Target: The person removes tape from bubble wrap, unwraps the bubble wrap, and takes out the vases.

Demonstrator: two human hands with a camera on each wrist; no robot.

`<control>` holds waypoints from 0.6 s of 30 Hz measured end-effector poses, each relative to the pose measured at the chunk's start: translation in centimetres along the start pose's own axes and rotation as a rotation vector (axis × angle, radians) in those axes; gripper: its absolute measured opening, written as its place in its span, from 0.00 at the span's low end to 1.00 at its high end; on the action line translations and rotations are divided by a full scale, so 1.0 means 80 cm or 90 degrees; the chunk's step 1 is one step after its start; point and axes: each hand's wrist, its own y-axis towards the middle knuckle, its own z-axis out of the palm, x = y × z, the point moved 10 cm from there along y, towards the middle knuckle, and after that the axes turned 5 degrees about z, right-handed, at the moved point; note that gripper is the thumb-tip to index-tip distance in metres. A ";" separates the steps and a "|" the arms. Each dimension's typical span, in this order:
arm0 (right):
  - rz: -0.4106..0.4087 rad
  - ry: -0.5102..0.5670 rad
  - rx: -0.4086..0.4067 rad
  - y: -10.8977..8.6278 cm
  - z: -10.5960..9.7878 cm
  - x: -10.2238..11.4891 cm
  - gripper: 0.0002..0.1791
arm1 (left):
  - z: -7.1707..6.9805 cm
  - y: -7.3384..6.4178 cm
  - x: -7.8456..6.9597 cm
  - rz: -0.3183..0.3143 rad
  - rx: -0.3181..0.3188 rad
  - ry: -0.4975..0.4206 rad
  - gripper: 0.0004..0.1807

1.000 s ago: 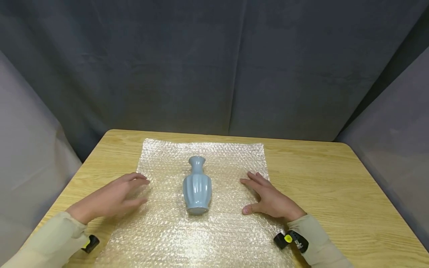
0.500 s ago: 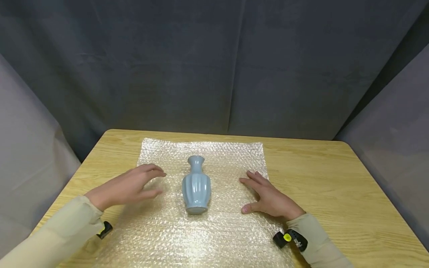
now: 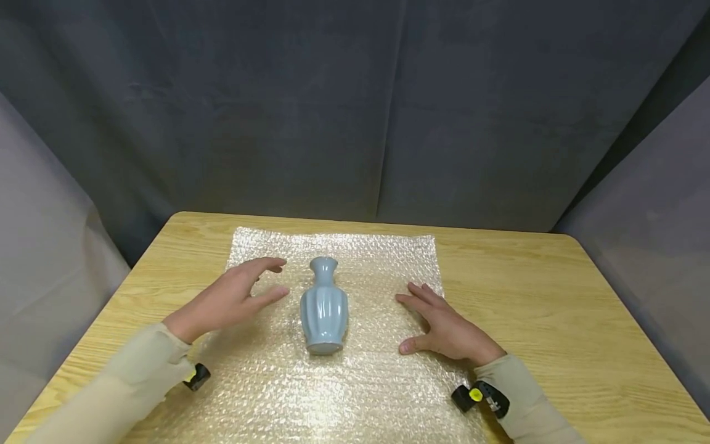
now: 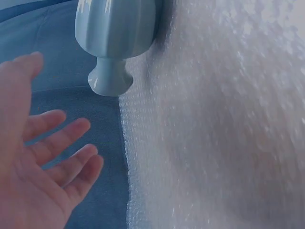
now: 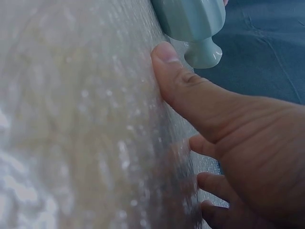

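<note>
Vase: the pale blue vase (image 3: pixel 325 314) lies on its side, mouth to the far side and base to the near, on the bubble wrap between the hands. Its rounded body could roll, so the soft sheet probably both cushions and slows it.
Bubble wrap: the sheet (image 3: pixel 266 382) lies flat on the wood-grain worktop (image 3: pixel 527 290), running out of view at the near edge, with plenty bare around the vase; likely spread so the ceramic-looking surface stays off the hard wood.
Left hand: the left hand (image 3: pixel 230 296) is raised over the wrap's left side, near the vase but apart from it; grip wide, holding nothing, thumb and fingers turned towards the neck.
Right hand: the right hand (image 3: pixel 446 330) rests on the wrap's right side, well apart from the vase; grip wide, fingers spread, perhaps to steady the sheet.
</note>
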 end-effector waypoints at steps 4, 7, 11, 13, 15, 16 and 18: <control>0.000 0.004 -0.002 0.000 0.000 0.000 0.55 | 0.003 0.005 0.007 -0.016 -0.028 -0.041 0.36; -0.003 0.008 -0.001 0.001 0.001 -0.001 0.55 | 0.006 0.007 0.011 -0.009 -0.055 -0.061 0.32; -0.003 0.010 0.001 0.001 0.002 -0.003 0.55 | 0.012 0.007 0.017 0.002 -0.083 -0.088 0.26; -0.001 0.010 0.001 0.001 0.002 -0.004 0.55 | 0.016 0.007 0.022 0.000 -0.090 -0.097 0.26; -0.001 0.010 -0.001 0.001 0.003 -0.004 0.55 | 0.019 0.007 0.028 -0.015 -0.094 -0.099 0.26; -0.001 0.012 -0.001 0.001 0.003 -0.005 0.55 | 0.021 0.007 0.032 -0.025 -0.094 -0.098 0.26; -0.001 0.015 -0.001 0.001 0.004 -0.005 0.55 | 0.026 0.007 0.039 -0.039 -0.093 -0.092 0.26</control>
